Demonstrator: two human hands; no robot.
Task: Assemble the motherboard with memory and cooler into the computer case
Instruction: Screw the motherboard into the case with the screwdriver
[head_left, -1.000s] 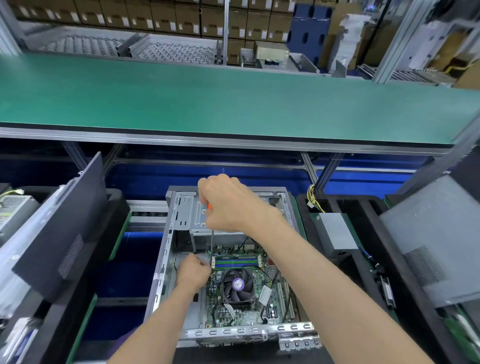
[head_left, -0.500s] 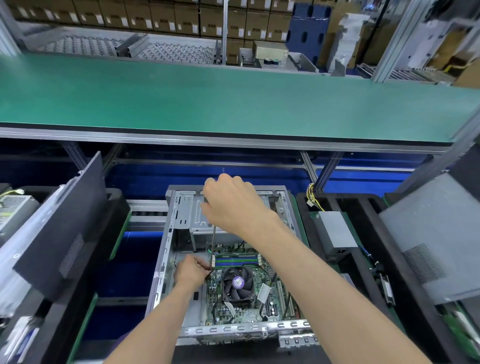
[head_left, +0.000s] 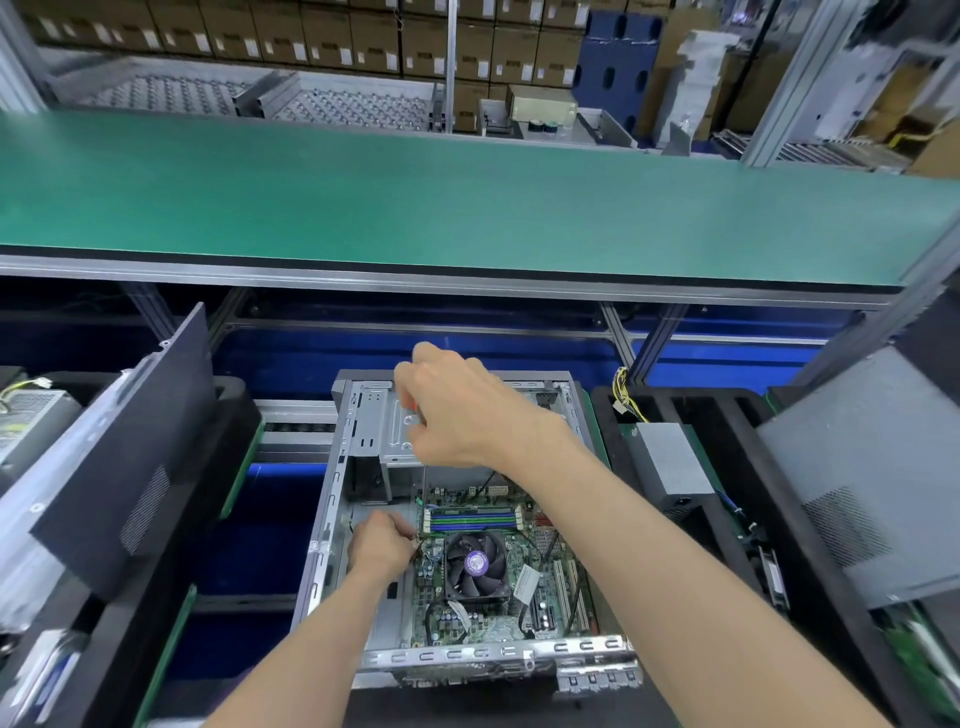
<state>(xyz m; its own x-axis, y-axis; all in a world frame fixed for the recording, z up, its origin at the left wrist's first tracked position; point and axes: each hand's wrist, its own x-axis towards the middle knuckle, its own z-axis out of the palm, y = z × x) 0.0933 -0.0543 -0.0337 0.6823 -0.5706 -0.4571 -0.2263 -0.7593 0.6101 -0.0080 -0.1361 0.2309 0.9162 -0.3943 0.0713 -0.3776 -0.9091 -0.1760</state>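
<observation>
**Screwing the board down, top-left corner**

Right hand (head_left: 457, 410) is up over the drive cage end of the computer case (head_left: 332, 499), fingers curled tight around the orange handle of a screwdriver (head_left: 424, 483). Only a sliver of the handle shows past the knuckles, and the thin shaft drops straight down from under the fist to the far-left corner of the motherboard (head_left: 498, 618).

Left hand (head_left: 382, 545) is down inside the case, right at that same corner, fingertips bunched together next to the screwdriver tip. Looks like a pinch, but I can't tell what's in it, too small. The memory sticks (head_left: 470, 519) sit just to the right of those fingertips, and the cooler (head_left: 475, 564) with its purple hub is just right of and slightly nearer than the left hand.

Compared to half a second ago, barely anything changed: right hand sits about the same spot on the handle, left hand hasn't left the corner, the board and the case haven't budged.
</observation>
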